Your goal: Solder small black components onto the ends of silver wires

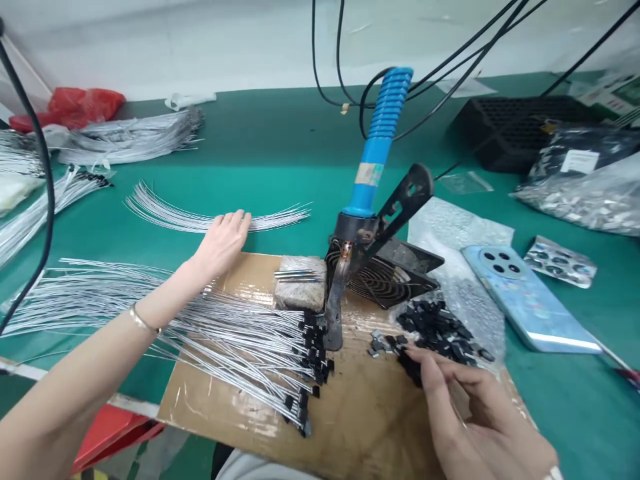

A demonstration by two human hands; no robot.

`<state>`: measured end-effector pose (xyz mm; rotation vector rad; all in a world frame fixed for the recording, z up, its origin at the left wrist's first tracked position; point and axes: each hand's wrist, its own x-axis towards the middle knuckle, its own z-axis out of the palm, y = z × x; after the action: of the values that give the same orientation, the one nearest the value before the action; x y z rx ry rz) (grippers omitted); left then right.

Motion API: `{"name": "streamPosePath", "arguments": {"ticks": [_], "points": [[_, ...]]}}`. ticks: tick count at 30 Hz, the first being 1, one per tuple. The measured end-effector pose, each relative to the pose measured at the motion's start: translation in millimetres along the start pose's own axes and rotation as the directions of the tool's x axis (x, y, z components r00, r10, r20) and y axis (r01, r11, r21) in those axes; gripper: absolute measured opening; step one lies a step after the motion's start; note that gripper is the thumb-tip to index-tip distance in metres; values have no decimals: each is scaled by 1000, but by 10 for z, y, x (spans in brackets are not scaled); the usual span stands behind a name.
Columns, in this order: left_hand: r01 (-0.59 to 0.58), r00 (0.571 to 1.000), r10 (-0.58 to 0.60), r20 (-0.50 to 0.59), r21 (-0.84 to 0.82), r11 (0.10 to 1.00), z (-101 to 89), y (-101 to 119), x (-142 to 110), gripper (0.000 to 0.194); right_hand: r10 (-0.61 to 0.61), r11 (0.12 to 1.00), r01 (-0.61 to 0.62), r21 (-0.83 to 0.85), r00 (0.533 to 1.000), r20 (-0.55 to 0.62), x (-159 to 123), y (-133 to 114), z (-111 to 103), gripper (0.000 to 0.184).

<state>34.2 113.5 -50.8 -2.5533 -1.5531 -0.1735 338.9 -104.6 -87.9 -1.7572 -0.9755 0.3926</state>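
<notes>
My left hand (227, 235) lies over a loose bundle of thin white wires (173, 215) on the green mat, its fingers stretched out across them. Down at the right, the thumb and forefinger of my right hand (475, 410) are pinched together beside a heap of small black pieces (440, 327); whatever is between the fingertips cannot be made out. A few small grey pieces (379, 343) lie just left of that heap. Between my hands, many white wires with black ends (240, 327) are spread over brown cardboard (360, 413).
A blue-handled soldering iron (380, 140) stands in a metal holder, tip down, in front of a black fan (390, 277). Black cables hang behind it. To the right are a blue phone (530, 297), a blister pack (561, 261) and plastic bags of parts (590, 187).
</notes>
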Motion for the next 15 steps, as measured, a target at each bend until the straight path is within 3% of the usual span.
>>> {"name": "streamPosePath", "arguments": {"ticks": [4,6,15], "points": [[4,999,-4,35,-5,1000,177,-206,121,20,38,999,-38,37,999,-8,8,-28,4,28],[21,999,-21,28,-13,1000,203,-261,99,21,58,998,-59,20,998,4,9,-17,1,28],[65,997,-72,-40,-146,987,110,-393,-50,28,95,995,-94,44,995,-13,1,55,-1,31]]}}
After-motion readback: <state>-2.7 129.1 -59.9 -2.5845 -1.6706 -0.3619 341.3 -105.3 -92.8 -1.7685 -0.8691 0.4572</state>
